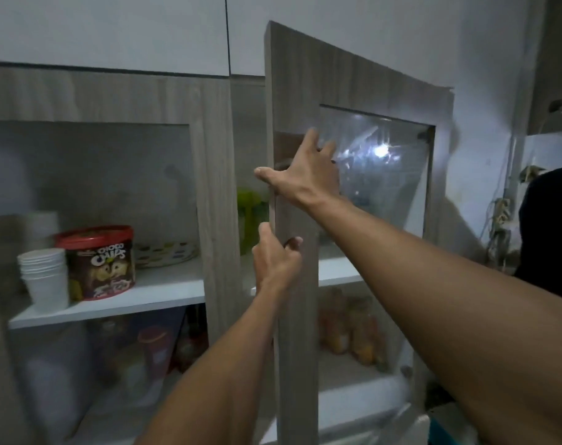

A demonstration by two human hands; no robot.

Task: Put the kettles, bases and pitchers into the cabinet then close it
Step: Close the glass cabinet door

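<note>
While both hands sit on the cabinet door point(297, 316), it stands ajar, swung out toward the person, and whether it is being opened for loading or shut at the end I cannot say. The left hand point(274, 261) is clamped on the door's free edge, thumb on the near side and fingers curled round behind. Above it on the same stile, the right hand point(305, 175) lies flat against the door face, fingers spread apart and thumb stuck out past the edge, gripping nothing.

No kettle, base or pitcher can be made out for certain. Something green point(250, 213) shows in the gap left of the door, and blurred orange shapes point(347, 329) show through its lower glass; either might be a task item, but I cannot tell.

If closing is the step, I'd judge the next move calls for an even push toward the frame, with the left fingers slipped off the edge before it meets.

By count: two hands, one open door, one closed glass door point(90, 200) left of it. Behind that glass sit one stack of white cups point(45, 274), one red-lidded Choco Chips tub point(99, 261) and one spotted plate point(167, 252). Another person point(549, 232) stands far right of the door.
</note>
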